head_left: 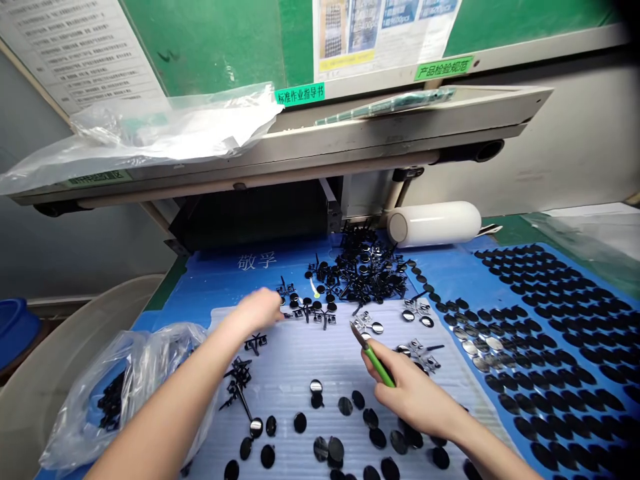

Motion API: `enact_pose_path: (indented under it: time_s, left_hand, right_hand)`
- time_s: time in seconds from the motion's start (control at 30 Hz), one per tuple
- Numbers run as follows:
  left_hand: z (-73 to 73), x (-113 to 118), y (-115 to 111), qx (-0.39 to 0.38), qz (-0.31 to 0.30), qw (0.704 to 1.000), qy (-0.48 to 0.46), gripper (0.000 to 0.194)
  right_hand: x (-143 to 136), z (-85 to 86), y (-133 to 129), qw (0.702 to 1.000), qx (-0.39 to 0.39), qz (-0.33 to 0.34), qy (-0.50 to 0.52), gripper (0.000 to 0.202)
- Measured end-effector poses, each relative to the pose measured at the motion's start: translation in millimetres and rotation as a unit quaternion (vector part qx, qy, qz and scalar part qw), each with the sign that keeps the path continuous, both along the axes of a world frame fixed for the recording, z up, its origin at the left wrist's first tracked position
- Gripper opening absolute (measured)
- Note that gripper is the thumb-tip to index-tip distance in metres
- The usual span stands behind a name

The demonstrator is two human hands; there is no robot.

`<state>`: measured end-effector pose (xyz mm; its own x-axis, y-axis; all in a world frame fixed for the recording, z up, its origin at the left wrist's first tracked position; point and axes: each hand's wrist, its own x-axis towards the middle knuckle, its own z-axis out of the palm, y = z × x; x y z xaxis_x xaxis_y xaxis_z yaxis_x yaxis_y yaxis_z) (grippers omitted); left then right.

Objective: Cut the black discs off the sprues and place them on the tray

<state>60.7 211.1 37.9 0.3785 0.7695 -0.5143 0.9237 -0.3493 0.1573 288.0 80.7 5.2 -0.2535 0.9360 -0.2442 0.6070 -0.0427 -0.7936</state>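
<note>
My right hand is closed around a green-handled cutting tool, whose dark tip points up and left toward small black parts on the white sheet. My left hand is at the sheet's upper left, beside black parts with thin sprues; its fingertips are hidden or too small to tell what they hold. A large heap of black sprued parts lies beyond both hands. Loose black discs are scattered across the near half of the sheet.
Rows of black discs cover the blue mat at right. A white roll lies at the back, below an overhanging shelf. At left are a plastic bag with black pieces and a large round tub.
</note>
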Motion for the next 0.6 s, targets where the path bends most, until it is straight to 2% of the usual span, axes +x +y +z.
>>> enact_pose_path:
  time_s: [0.07, 0.13, 0.2, 0.27, 0.33, 0.43, 0.5, 0.6]
  left_hand:
    - [-6.3, -4, 32, 0.071, 0.049, 0.996, -0.013, 0.029]
    - [-17.6, -4, 55, 0.116, 0.07, 0.99, -0.045, 0.03]
    - [-27.5, -1, 65, 0.153, 0.073, 0.982, -0.084, 0.027]
    - [-29.5, 0, 65, 0.204, 0.073, 0.968, -0.124, 0.026]
    - [-21.2, -1, 53, 0.264, 0.068, 0.948, -0.165, 0.026]
    - [4.4, 0, 15, 0.309, 0.019, 0.923, -0.23, 0.025]
    - [23.0, 7, -21, 0.285, -0.048, 0.919, -0.268, 0.022]
    - [43.4, 18, -79, 0.214, -0.142, 0.918, -0.303, 0.02]
  right_hand:
    - [-6, 0.4, 2, 1.0, 0.003, -0.01, 0.018, 0.024]
    - [-13, 2.6, 4, 0.999, 0.006, -0.021, 0.041, 0.023]
    - [-18, 5.9, 4, 0.998, 0.013, -0.029, 0.062, 0.019]
    - [-18, 8.7, 3, 0.995, 0.02, -0.039, 0.086, 0.015]
    - [-15, 10.6, 1, 0.991, 0.025, -0.062, 0.118, 0.013]
    - [-13, 15.3, -4, 0.975, 0.04, -0.124, 0.178, 0.012]
    - [-17, 21.9, -8, 0.963, 0.036, -0.143, 0.226, 0.013]
    - [-29, 34.2, -16, 0.954, 0.014, -0.106, 0.28, 0.016]
